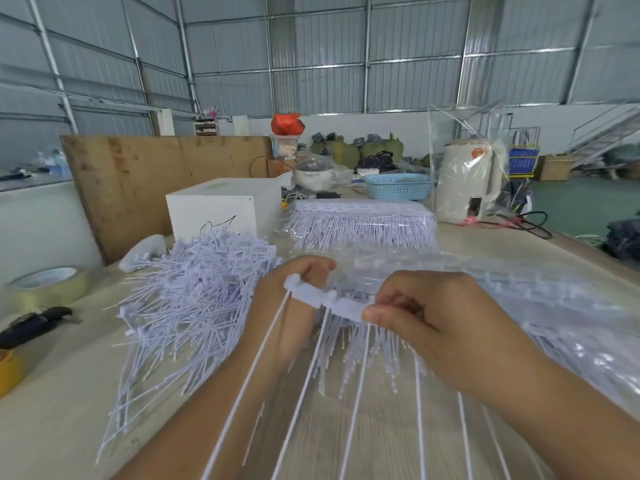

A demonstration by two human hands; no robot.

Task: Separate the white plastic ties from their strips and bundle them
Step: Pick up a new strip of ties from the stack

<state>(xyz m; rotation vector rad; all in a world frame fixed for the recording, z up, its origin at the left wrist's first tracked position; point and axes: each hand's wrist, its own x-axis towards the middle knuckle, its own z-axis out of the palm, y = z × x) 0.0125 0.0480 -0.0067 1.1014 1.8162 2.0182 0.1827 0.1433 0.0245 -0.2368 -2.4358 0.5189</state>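
Separating step underway. Left hand and right hand both pinch one strip of ties, held up over the table, roughly five tails hanging toward the viewer. Next move probably a twist or pull to snap a tie free. One loose heap lies left, one stacked pile behind, bagged strips right. Individual ties uncountable.

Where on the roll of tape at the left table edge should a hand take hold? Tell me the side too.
Take the roll of tape from above, fingers across its outer wall. It lies flat on the table with its hole facing up, and nothing lies on top of it. The black tool lies just in front.
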